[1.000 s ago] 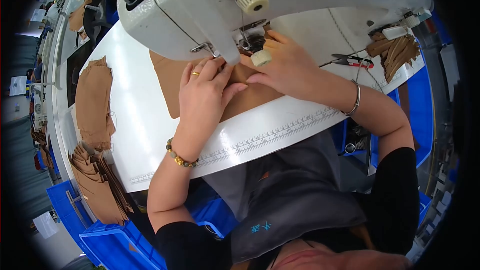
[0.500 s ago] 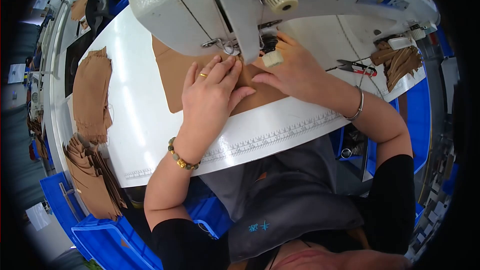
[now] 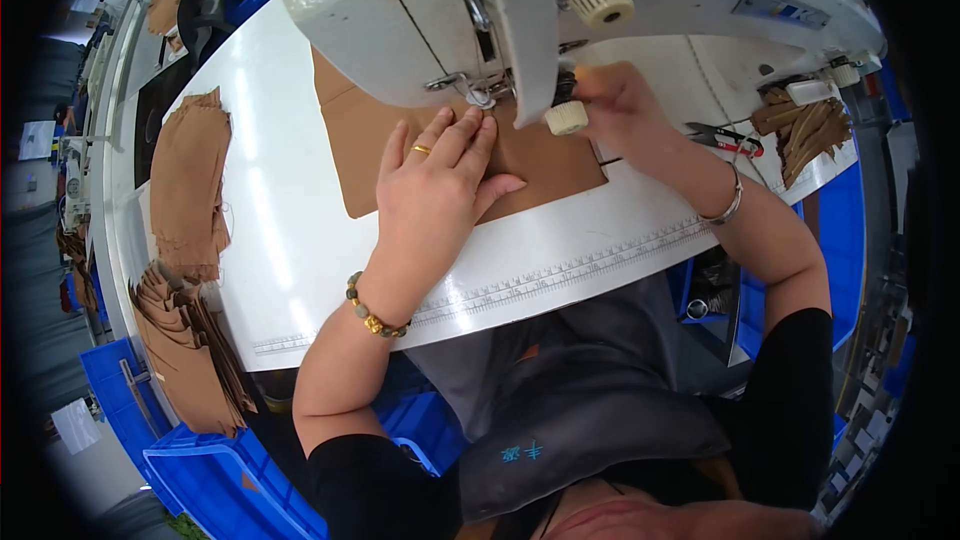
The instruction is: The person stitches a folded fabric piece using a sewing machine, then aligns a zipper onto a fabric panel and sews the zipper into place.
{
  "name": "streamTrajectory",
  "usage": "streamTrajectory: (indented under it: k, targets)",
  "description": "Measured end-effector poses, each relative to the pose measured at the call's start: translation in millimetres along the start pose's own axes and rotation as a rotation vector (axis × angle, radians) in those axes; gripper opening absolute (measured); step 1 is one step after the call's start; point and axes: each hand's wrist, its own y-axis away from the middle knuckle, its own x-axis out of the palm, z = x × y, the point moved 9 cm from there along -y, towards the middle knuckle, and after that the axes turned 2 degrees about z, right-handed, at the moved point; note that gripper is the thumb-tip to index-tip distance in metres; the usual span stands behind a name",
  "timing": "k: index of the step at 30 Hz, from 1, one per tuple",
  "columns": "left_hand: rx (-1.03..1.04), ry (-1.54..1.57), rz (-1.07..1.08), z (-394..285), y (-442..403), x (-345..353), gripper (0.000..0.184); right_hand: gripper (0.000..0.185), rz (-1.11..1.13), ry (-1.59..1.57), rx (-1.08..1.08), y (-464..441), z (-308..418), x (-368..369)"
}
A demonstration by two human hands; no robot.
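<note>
My left hand (image 3: pixel 435 175) lies flat on a brown fabric panel (image 3: pixel 550 175), fingers stretched and thumb out to the side. Its fingertips sit just in front of the presser foot (image 3: pixel 482 100) of a white sewing machine (image 3: pixel 390 20). To the right of the needle area, my right hand (image 3: pixel 628 112) is raised off the panel with its fingers curled. It is beside the machine's lower cream knob (image 3: pixel 567 118), which partly hides the fingertips. Whatever those fingers grip, if anything, is hidden. The panel lies on the white table (image 3: pixel 300 270) under the machine head.
Stacked brown pieces (image 3: pixel 188 185) lie at the table's left, with a folded bundle (image 3: pixel 185 350) below them. Red-handled thread snips (image 3: pixel 728 140) and brown scraps (image 3: pixel 800 130) rest at the right. A blue bin (image 3: pixel 225 480) stands lower left, and a printed ruler (image 3: pixel 560 283) runs along the front edge.
My right hand has lifted off the fabric and moved right, its fingers curling beside the knob. My left hand stays on the panel. The whole view has shifted slightly.
</note>
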Motion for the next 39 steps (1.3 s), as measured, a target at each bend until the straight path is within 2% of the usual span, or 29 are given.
streamTrajectory:
  k: [2, 3, 5, 6, 8, 12, 21, 23, 28, 33, 39]
  targets:
    - [-0.007, 0.022, -0.003, 0, 1, -1, 0.060, 0.021, -0.020, -0.600, 0.033, 1, -13, -2]
    - [-0.006, 0.021, 0.000, -1, 1, 0, 0.060, 0.021, -0.020, -0.602, 0.033, 0, -8, 0]
    - [-0.017, 0.062, -0.012, 0, 2, 0, 0.062, 0.022, -0.072, 0.399, -0.223, 4, 34, 1]
    - [-0.017, 0.061, -0.010, 0, 2, 0, 0.062, 0.022, -0.073, 0.397, -0.224, 6, 31, 6]
    - [-0.003, 0.083, -0.007, -1, 2, -3, 0.060, 0.025, -0.153, 0.830, -0.488, 19, 41, 28]
    - [0.009, 0.072, -0.006, -2, 1, -2, 0.061, 0.031, -0.104, 0.828, -0.417, 16, 33, 30]
    - [-0.002, 0.044, -0.016, 3, -4, 1, 0.062, 0.037, -0.128, 0.805, -0.435, 10, 31, 26]
    - [0.004, 0.039, -0.012, 3, -4, 1, 0.062, 0.042, -0.148, 0.844, -0.501, 12, 33, 27]
    - [-0.021, 0.027, 0.020, 4, -4, 2, 0.063, 0.040, -0.103, 0.822, -0.416, 12, 29, 28]
    - [-0.028, 0.000, 0.030, 6, -5, 2, 0.064, 0.042, -0.103, 0.814, -0.424, 10, 28, 27]
    - [-0.023, -0.007, 0.035, 5, -4, 3, 0.064, 0.034, -0.125, 0.799, -0.447, 10, 27, 29]
